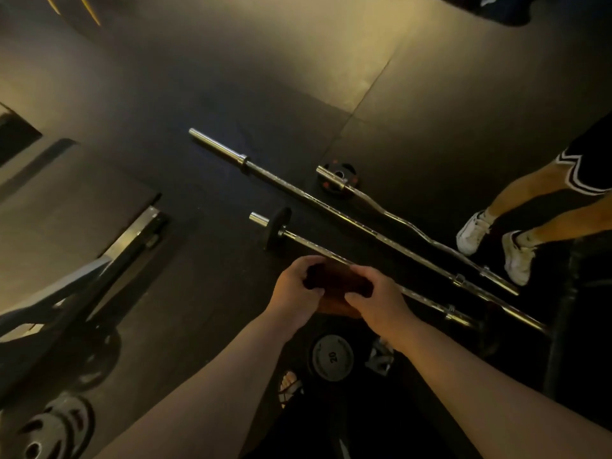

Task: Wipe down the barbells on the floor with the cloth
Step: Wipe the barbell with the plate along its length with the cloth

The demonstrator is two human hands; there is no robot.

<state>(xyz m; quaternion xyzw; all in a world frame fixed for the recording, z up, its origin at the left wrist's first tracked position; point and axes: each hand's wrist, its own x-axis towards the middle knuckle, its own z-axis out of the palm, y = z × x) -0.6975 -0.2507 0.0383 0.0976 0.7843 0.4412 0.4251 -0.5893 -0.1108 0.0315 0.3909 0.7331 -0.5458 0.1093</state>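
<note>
Left hand [299, 286] and right hand [376, 298] both grip dark reddish-brown cloth [334, 279], bunched, above chrome barbell [311, 245] with one black plate.

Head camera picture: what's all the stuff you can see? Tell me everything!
long barbell: one, silver, on the floor, middle.
short barbell: one, silver, nearest the hands, black plate at its far end.
curl bar: one, silver, wavy, right of the long barbell.
cloth: one, dark reddish, between both hands.
plate marked 20: one, grey, floor below the hands.
white shoes: two, another person's, right.
left hand: grips the cloth.
right hand: grips the cloth.
</note>
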